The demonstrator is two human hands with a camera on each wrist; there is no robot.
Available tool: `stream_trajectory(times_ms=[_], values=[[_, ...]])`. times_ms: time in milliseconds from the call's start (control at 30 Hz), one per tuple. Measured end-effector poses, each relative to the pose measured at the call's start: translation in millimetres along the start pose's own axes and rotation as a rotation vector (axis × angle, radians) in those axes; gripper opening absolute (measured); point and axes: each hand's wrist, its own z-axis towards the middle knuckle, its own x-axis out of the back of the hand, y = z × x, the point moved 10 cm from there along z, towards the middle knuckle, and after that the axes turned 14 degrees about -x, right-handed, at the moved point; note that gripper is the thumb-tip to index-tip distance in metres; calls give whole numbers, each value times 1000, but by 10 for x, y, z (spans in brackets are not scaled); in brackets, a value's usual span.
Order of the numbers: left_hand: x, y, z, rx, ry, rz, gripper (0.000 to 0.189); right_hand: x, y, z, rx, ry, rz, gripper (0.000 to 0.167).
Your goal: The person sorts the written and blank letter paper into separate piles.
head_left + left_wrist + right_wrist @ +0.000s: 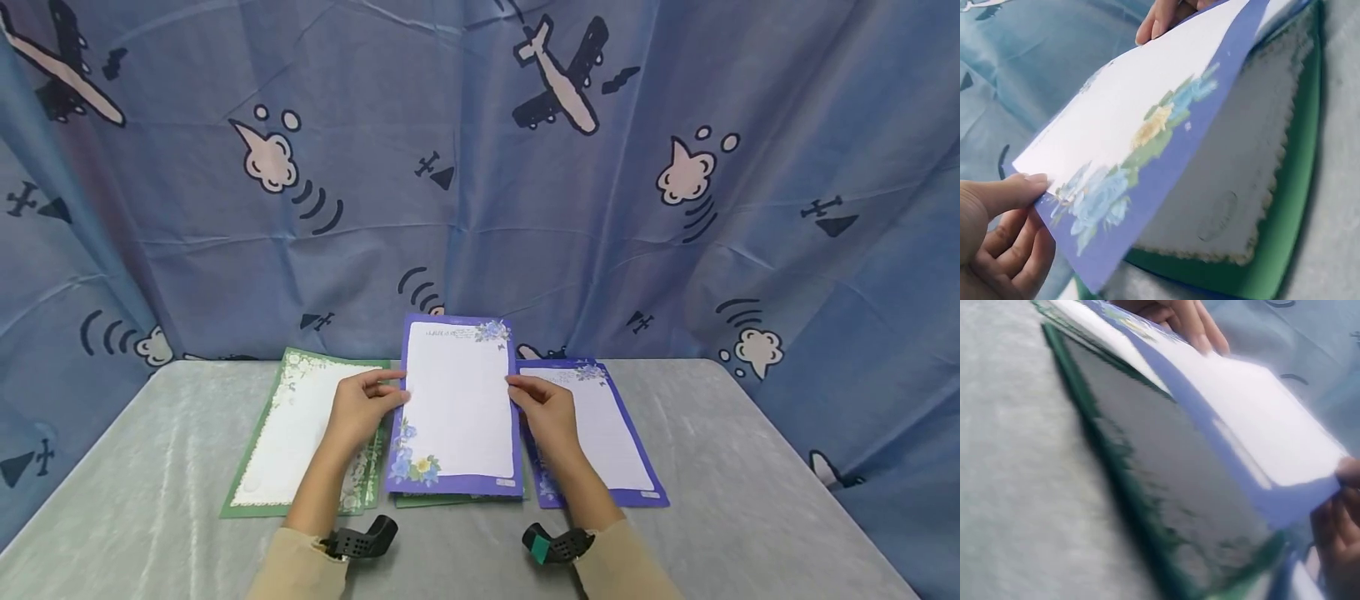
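A purple-bordered sheet of stationery paper (457,400), with blue flowers at two corners, is held up between both hands, its top edge raised toward the curtain. My left hand (363,404) pinches its left edge between thumb and fingers. On the opposite edge my right hand (547,408) pinches it the same way. Below the raised sheet lies a green-bordered sheet (1247,206), mostly hidden in the head view. Green-bordered sheets (300,425) lie to the left, partly behind the left forearm. Purple-bordered sheets (607,433) lie to the right, partly behind the right hand.
A grey cloth-covered table (720,500) bears the sheets. Behind it hangs a blue curtain (375,208) printed with airplanes and clouds. Each wrist wears a black camera band (363,540).
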Motion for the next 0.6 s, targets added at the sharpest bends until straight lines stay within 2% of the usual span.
stream_trajectory(times_ms=[100, 267, 600], values=[[12, 64, 11, -14, 6, -46, 32, 23, -46, 11, -35, -52, -2, 23], [13, 218, 27, -35, 17, -105, 32, 101, -184, 8, -27, -99, -7, 28], [-48, 609, 5, -102, 41, -152, 26, 344, -504, -97, 23, -73, -12, 30]])
